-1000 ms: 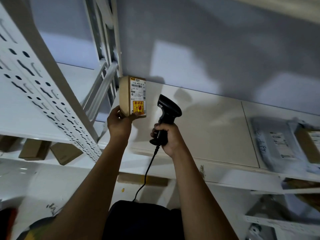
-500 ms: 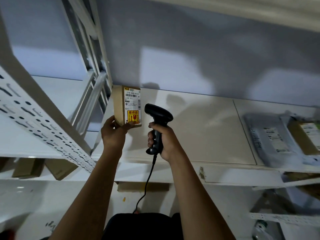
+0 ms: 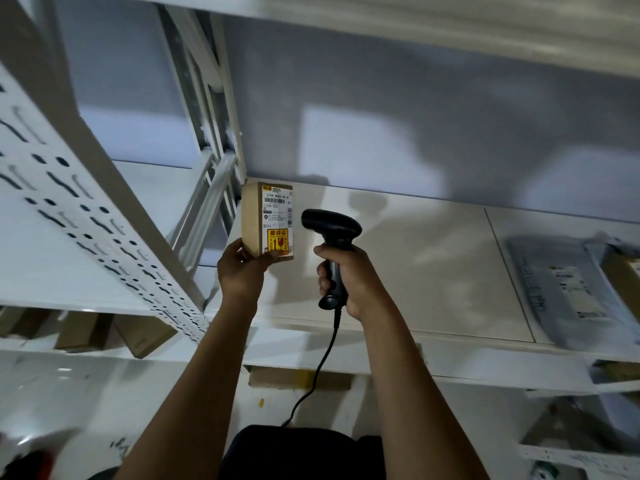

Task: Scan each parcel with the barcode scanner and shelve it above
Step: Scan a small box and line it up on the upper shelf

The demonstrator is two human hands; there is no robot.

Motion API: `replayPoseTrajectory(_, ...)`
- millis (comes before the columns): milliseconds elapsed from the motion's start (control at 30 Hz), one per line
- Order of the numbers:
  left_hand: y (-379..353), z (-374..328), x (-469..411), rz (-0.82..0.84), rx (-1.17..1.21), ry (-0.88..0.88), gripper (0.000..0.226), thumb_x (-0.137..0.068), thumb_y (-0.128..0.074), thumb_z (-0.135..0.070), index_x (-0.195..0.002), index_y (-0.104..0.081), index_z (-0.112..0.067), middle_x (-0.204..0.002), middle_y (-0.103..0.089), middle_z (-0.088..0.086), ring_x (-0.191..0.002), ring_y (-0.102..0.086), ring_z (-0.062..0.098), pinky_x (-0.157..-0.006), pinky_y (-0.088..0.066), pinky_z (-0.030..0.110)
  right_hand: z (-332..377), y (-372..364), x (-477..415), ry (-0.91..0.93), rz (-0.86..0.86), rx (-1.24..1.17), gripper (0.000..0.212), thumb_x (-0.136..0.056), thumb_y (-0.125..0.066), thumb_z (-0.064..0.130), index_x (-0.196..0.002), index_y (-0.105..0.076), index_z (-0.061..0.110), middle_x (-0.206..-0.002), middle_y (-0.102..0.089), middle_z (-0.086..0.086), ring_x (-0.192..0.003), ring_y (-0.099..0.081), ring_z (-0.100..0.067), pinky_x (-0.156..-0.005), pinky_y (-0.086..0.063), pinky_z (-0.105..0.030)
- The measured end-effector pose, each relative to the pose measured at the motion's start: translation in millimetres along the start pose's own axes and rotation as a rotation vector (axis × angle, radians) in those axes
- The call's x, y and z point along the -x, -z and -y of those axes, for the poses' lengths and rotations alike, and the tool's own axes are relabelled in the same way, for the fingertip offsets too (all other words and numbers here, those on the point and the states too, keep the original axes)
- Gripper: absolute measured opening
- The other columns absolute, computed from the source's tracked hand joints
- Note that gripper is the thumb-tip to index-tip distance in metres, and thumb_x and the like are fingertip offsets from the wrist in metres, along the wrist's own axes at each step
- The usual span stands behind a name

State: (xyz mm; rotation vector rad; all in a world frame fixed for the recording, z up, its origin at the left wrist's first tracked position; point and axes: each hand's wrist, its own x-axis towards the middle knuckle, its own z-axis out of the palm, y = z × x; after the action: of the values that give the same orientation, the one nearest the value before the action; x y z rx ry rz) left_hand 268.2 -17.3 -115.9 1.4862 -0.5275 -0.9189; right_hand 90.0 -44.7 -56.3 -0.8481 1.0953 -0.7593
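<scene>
Up at the white shelf, our left hand holds the bottom of the small brown parcel, its long side pointing up, near the back corner. Our right hand grips the scanner, just right of the label. Our left hand is nearer the parcel.

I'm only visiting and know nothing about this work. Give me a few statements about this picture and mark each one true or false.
1. The left hand holds a small cardboard parcel by its lower end. True.
2. The right hand grips a barcode scanner by its handle. True.
3. The scanner is cordless. False: a black cable hangs from its handle.
4. The parcel's label is plain white all over. False: it has a yellow and red sticker near the bottom.
5. The shelf holds nothing else. False: a grey mailer bag lies at its right end.
</scene>
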Motion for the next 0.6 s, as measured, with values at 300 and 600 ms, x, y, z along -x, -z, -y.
replayPoseTrajectory(300, 13, -5, -5, -0.127, -0.015, 0.017, 0.045, -0.076, -0.086, -0.003, -0.111, -0.07, -0.026, -0.108, -0.076, 0.003, -0.105, -0.072, 0.029, -0.098, -0.058, 0.051, 5, 9, 7, -0.076, 0.052, 0.085, 0.012, -0.09, -0.068, 0.015, -0.096, -0.058, 0.011, -0.06, -0.051, -0.009, -0.046, -0.042, -0.022, -0.051, -0.036, -0.028)
replayPoseTrajectory(600, 16, -5, -3, -0.118, -0.088, 0.035, 0.066, -0.059, -0.087, -0.028, -0.121, -0.071, -0.017, -0.104, -0.078, 0.007, -0.09, -0.071, 0.027, -0.087, -0.059, 0.043, 6, 16, 13, -0.068, 0.082, 0.075, 0.013, -0.09, -0.067, 0.013, -0.095, -0.056, 0.01, -0.059, -0.051, -0.008, -0.046, -0.042, -0.022, -0.052, -0.037, -0.03)
